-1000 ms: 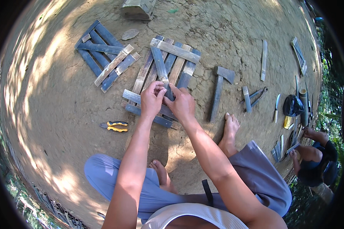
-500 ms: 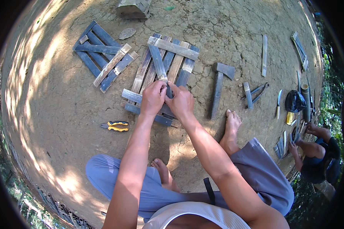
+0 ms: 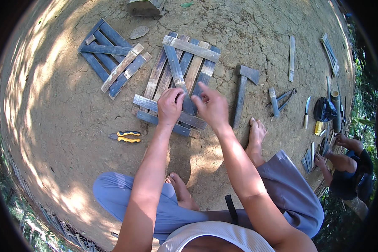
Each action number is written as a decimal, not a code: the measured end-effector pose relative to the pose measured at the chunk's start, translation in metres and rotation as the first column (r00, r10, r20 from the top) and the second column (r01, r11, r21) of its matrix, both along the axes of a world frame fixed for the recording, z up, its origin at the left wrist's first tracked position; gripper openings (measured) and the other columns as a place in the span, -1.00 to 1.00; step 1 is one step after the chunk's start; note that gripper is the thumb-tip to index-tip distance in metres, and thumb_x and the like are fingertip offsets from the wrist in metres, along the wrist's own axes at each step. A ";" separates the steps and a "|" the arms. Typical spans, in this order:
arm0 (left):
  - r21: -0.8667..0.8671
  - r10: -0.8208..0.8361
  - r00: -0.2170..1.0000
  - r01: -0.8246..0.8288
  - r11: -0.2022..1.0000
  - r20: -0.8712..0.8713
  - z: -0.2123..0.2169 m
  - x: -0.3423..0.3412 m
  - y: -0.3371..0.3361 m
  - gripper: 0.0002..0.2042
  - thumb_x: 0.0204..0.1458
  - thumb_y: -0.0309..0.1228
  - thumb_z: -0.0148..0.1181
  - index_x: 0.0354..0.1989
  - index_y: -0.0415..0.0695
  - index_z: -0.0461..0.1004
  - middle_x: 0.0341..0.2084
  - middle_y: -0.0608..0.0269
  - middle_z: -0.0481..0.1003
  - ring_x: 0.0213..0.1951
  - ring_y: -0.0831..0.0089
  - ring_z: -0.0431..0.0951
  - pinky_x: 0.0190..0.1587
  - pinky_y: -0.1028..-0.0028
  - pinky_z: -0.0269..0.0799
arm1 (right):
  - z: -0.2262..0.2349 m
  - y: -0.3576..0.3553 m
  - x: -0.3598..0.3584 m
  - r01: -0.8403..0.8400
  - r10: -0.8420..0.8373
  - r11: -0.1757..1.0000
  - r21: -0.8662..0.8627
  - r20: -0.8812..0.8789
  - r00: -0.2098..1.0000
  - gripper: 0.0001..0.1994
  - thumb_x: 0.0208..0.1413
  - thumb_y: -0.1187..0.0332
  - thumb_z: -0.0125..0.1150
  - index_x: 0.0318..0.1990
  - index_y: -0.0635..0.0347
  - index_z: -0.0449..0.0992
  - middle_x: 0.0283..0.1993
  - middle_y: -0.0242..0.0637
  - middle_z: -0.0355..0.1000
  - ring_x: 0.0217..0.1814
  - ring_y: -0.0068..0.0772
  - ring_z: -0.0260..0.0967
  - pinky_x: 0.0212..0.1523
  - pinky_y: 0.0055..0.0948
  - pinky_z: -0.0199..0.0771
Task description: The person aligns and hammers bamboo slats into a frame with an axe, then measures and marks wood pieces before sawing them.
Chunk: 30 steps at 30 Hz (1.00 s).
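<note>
A slatted panel of dark and pale strips lies on the ground before me, with a crosspiece at each end. A diagonal strip runs across it between the crosspieces. My left hand is over the panel's left middle, thumb and fingers pinched together beside the diagonal strip; whatever they hold is too small or hidden to name. My right hand is raised just right of the strip, fingers apart and holding nothing.
A second slatted panel lies left. Yellow-handled pliers are near my left arm. To the right lie an axe, a short strip, pincers and a knife. Another person crouches at far right.
My right hand has come off the diagonal strip and moved right, its fingers spreading. The left hand stays pinched near the strip, almost where it was.
</note>
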State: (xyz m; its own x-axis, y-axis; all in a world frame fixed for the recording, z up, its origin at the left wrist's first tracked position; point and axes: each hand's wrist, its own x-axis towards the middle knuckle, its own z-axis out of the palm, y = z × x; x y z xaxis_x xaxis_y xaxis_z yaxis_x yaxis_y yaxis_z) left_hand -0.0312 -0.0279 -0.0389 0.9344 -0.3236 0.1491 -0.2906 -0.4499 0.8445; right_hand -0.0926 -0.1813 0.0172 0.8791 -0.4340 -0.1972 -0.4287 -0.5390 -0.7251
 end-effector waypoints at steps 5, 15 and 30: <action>-0.030 0.069 0.998 -0.068 0.997 0.009 -0.005 -0.009 -0.002 -0.90 0.07 -0.49 0.37 -0.27 -0.17 0.59 -0.35 0.12 0.63 -0.19 0.09 0.62 -0.15 0.19 0.53 | -0.023 -0.093 -0.031 0.200 -0.280 0.790 -0.580 -0.050 0.959 -0.43 0.14 0.17 0.43 0.27 0.15 0.46 -0.05 -0.04 0.56 0.02 -0.04 0.51 0.14 -0.21 0.47; -0.129 0.188 0.981 -0.193 0.973 -0.052 -0.024 -0.018 0.000 -0.72 0.05 -0.51 0.45 -0.14 -0.21 0.47 -0.32 0.14 0.62 -0.25 0.25 0.71 -0.20 0.32 0.57 | 0.018 -0.105 -0.020 0.392 -0.313 0.892 0.227 -0.316 0.896 -0.71 0.05 0.28 0.40 -0.15 0.23 0.53 -0.38 -0.37 0.48 -0.50 -0.59 0.36 -0.52 -0.43 0.30; -0.192 0.199 0.953 -0.244 0.951 -0.228 -0.019 -0.019 -0.002 -0.69 0.04 -0.48 0.46 -0.17 -0.16 0.40 -0.35 0.10 0.60 -0.26 0.12 0.68 -0.26 0.23 0.60 | 0.039 0.025 -0.022 -0.353 0.323 0.902 -0.250 -0.155 0.934 -0.67 0.34 0.25 0.20 0.03 0.35 0.38 -0.34 0.22 0.54 -0.31 0.39 0.52 -0.33 0.18 0.50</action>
State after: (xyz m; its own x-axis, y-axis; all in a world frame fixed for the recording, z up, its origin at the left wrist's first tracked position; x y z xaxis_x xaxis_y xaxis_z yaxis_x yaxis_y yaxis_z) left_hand -0.0501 -0.0303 -0.0581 0.9962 -0.0864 -0.0087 -0.0163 -0.2843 0.9586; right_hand -0.1141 -0.1564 0.0561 0.9625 -0.1645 -0.2158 -0.2527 -0.8332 -0.4919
